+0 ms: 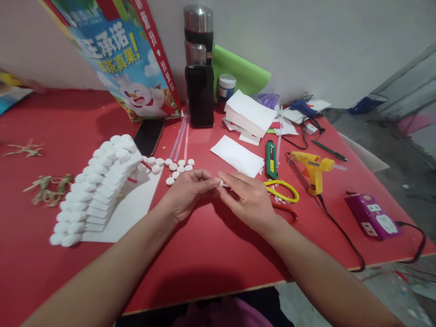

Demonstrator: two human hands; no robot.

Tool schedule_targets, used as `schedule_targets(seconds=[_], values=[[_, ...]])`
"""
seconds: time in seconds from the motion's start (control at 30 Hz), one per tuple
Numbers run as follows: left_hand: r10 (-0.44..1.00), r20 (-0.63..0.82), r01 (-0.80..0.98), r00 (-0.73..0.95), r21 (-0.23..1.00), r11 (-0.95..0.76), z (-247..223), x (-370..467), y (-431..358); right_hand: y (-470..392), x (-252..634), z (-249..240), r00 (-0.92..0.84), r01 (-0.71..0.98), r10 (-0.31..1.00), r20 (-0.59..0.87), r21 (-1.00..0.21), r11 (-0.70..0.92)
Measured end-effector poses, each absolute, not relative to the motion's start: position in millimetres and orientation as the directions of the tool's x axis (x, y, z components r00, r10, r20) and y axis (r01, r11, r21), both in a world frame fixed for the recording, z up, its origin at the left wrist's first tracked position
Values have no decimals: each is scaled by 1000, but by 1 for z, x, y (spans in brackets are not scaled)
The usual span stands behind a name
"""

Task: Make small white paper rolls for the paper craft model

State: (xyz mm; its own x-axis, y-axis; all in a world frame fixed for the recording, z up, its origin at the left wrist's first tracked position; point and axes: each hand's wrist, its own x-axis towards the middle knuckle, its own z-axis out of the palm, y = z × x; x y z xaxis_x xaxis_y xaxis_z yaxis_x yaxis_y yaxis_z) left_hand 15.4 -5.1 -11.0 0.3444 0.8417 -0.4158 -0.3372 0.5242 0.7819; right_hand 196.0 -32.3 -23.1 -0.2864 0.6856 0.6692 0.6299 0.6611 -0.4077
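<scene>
- One small white piece is pinched between the fingertips of left hand and right hand, over the table.
- Capped flask, behind the upright phone; contents hidden.
- Lidded jar, just right of it; contents unclear.

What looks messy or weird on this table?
Tiny white scraps are scattered around the yellow loop handle, like spilled crumbs. On the left, dry-looking strands lie in a tangle. Nothing looks broken.
</scene>
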Motion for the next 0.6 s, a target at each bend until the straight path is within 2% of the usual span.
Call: schedule_targets(seconds=[0.27,0.6], values=[[846,-410,-306,339,803,512,-9,16,-5,-32,197,-19,-306,642,682,665,-385,663],[849,-402,-314,343,803,507,-9,16,-5,-32,198,-22,-294,642,743,601,-452,619]])
